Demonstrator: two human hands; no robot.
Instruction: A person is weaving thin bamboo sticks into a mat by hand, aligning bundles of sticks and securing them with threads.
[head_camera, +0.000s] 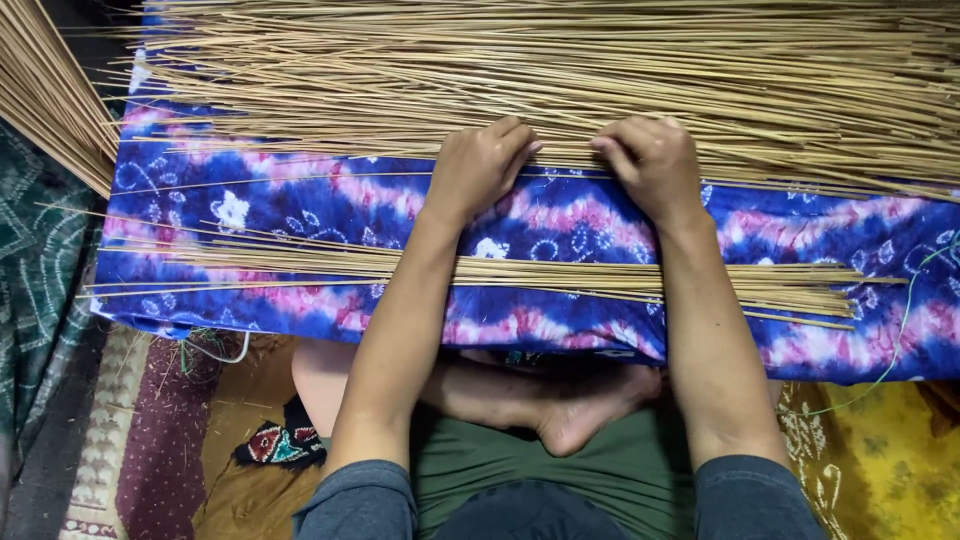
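At the far left, well away from your fingers, a fan of thin sticks (45, 95) slants off the edge of the tie-dyed cloth (300, 200) over the dark green mat (35, 260).

Your left hand (478, 165) lies palm down on the cloth, fingers together and curled only slightly, their tips pressing the near edge of the big pile of bamboo sticks (560, 75). It grips nothing that you can see; whether a single stick sits under the fingertips cannot be told.

Behind your wrists, toward your body, a much smaller row of sorted sticks (560, 280) lies flat across the cloth under both forearms.

Your right hand (652, 160) mirrors the left: knuckles bent, fingertips on the same edge of the pile, closed on nothing visible.

Judging by the two heaps, you are early in the work: only a thin layer has been drawn back, and the bulk beyond your fingertips is untouched.
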